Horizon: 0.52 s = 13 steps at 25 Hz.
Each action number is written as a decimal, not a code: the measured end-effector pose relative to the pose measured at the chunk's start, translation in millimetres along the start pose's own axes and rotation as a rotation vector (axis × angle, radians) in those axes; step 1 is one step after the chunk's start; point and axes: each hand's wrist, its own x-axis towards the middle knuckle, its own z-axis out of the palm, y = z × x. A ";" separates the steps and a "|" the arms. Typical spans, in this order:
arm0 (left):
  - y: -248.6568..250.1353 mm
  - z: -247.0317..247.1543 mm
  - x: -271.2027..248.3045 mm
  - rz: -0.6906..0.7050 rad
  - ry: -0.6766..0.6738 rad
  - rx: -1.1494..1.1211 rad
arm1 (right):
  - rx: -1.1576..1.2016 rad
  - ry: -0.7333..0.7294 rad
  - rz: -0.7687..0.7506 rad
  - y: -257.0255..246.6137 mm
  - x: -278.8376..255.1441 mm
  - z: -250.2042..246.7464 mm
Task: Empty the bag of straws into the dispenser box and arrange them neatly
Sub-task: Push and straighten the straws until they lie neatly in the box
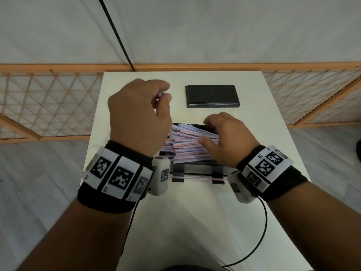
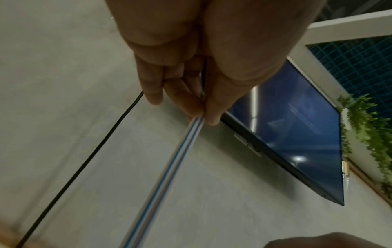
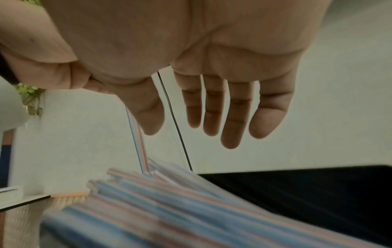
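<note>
While the left hand [image 1: 136, 116] hangs raised over the dispenser box's [image 1: 207, 127] left end, its grip is pinched on a striped straw or two [image 2: 169, 167]; count unclear. Held straws run away from the fingertips [image 2: 212, 115], apparently slanting down toward the pile. Right hand [image 1: 224, 139] nearer the pile: fingers straight, spread, clamped on nothing, resting on or just above the straws' right ends. Heap of straws [image 1: 187, 145] lies in the open box, long axes roughly left-right, fanned unevenly at the left. One straw sits in the front dispensing cradle [image 1: 197, 176]. Black lid [image 1: 212, 95] lies apart, farther back on the tabletop [image 1: 195, 222]. No bag visible. Judgement: held straws need laying parallel to the heap.
</note>
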 end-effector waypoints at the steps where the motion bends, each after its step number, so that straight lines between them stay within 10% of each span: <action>1: 6.0 -4.5 2.5 0.035 0.025 -0.004 | 0.015 0.022 -0.019 -4.9 2.6 -3.9; 13: 23.6 -23.6 15.0 0.071 0.152 -0.104 | 0.336 0.097 -0.235 -46.4 32.2 0.6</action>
